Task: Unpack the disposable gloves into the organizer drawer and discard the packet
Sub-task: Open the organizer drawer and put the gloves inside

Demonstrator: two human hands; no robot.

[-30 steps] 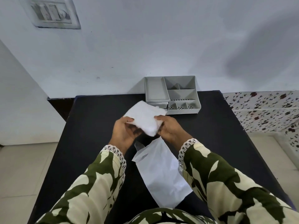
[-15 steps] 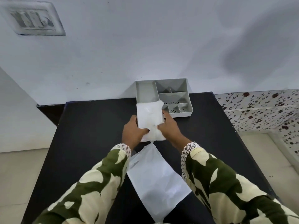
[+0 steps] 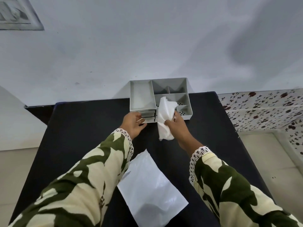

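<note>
Black table [image 3: 82,128] against a pale wall: right hand [image 3: 177,124] clenches one crumpled white glove bundle [image 3: 165,118]; left hand [image 3: 133,122] fingers pinch the organizer [image 3: 141,97] drawer [image 3: 149,119]; one flat packet [image 3: 150,185].

Soft, even daylight fills my view, bright enough but flat, with no glare anywhere. A broad diffuse shadow smears across the wall [image 3: 246,51] at upper right, and a dim patch darkens the near end of the packet [image 3: 152,192] on the black counter [image 3: 85,128]. The wide lens bends the counter's edges outward and stretches my sleeves [image 3: 78,185]. The switch plate [image 3: 14,15] at top left is smeared, probably by motion blur. The organizer [image 3: 142,97] stays fairly sharp.
</note>
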